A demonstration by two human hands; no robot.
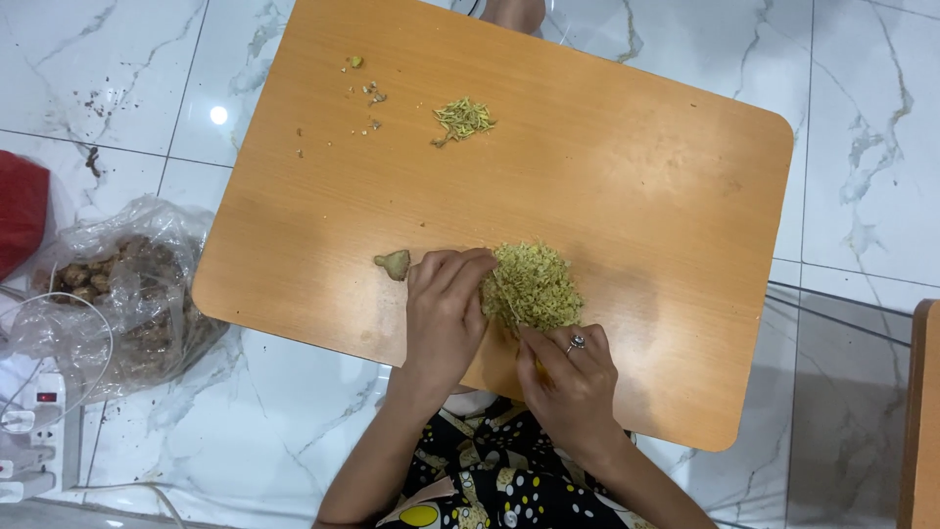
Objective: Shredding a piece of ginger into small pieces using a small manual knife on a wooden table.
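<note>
A heap of finely chopped yellow-green ginger (534, 284) lies near the front of an orange wooden board (627, 186). My left hand (446, 309) rests flat beside the heap, fingers curled against its left side. My right hand (568, 377), wearing a ring, grips a thin knife whose blade reaches into the heap; the handle is hidden in the fist. A small whole ginger piece (395, 264) sits just left of my left hand. A smaller pile of slivers (462, 120) lies at the far side of the board.
Ginger crumbs (367, 93) dot the board's far left. A clear plastic bag of ginger roots (117, 289) lies on the white marble floor to the left, by a red cloth (20, 211) and a white power strip (34, 431). Another wooden edge (922, 411) shows at right.
</note>
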